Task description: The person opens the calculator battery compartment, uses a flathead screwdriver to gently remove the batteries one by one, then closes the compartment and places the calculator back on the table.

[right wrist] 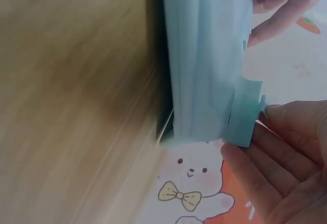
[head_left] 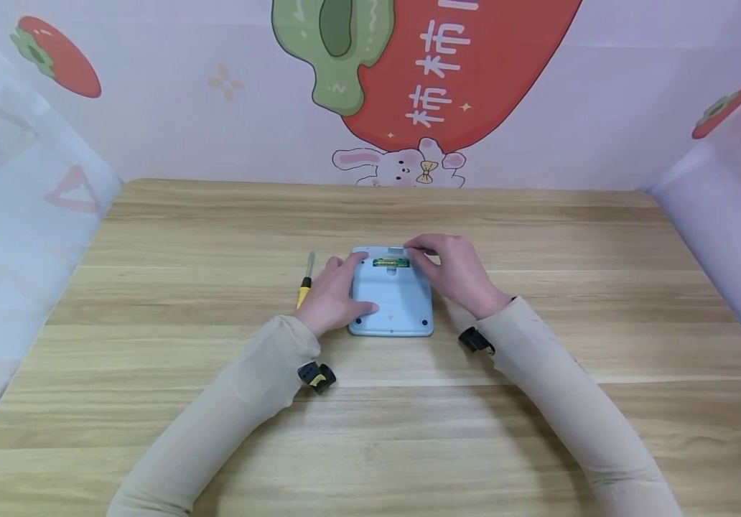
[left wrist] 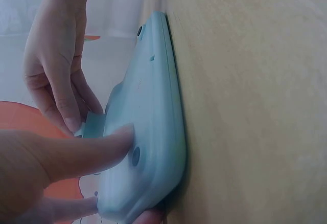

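A light blue calculator (head_left: 391, 301) lies face down on the table, its back up. One green battery (head_left: 391, 263) sits in its uncovered compartment near the far edge. My left hand (head_left: 337, 291) holds the calculator's left side, thumb on the back by a dark round foot, a fingertip showing under the edge in the left wrist view. With thumb and fingers, my right hand (head_left: 451, 269) pinches a small light blue battery cover (right wrist: 244, 114) at the calculator's far end. The cover stands tilted beside the compartment; whether it touches the body I cannot tell.
A screwdriver (head_left: 306, 280) with a yellow and black handle lies just left of my left hand, partly hidden by it. The wooden table (head_left: 151, 301) ends at a printed cloth backdrop (head_left: 183, 129) behind and on both sides.
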`<state>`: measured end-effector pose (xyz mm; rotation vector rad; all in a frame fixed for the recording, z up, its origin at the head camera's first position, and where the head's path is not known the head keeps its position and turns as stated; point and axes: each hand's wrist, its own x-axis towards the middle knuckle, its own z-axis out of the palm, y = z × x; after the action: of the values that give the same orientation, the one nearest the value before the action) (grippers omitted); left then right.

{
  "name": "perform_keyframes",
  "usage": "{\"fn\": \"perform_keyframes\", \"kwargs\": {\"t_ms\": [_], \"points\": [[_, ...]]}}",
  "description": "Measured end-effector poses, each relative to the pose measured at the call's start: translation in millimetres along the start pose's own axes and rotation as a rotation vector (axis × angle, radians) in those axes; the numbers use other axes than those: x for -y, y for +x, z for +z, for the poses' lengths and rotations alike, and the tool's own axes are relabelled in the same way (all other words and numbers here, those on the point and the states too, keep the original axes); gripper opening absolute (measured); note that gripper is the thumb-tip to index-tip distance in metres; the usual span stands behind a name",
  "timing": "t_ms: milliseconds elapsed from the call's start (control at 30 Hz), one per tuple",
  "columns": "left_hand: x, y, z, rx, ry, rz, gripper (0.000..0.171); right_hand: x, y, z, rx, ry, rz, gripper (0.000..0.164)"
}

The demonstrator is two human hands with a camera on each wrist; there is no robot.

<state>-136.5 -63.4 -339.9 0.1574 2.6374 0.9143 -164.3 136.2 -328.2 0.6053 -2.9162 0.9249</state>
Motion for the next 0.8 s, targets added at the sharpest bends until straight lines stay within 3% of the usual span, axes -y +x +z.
{"fn": "perform_keyframes", "kwargs": {"t_ms": [600,800], "points": [[-0.9,-1.9,1.5,-0.014,-0.016,-0.002,0.083,-16,-8,-5,-0.060,-0.018,0.039,0.017],[-0.6,-1.5,1.4,-0.018,-0.012,0.005,0.083,-20,-10,-7,-0.081,-0.019,0.017,0.015]]}}
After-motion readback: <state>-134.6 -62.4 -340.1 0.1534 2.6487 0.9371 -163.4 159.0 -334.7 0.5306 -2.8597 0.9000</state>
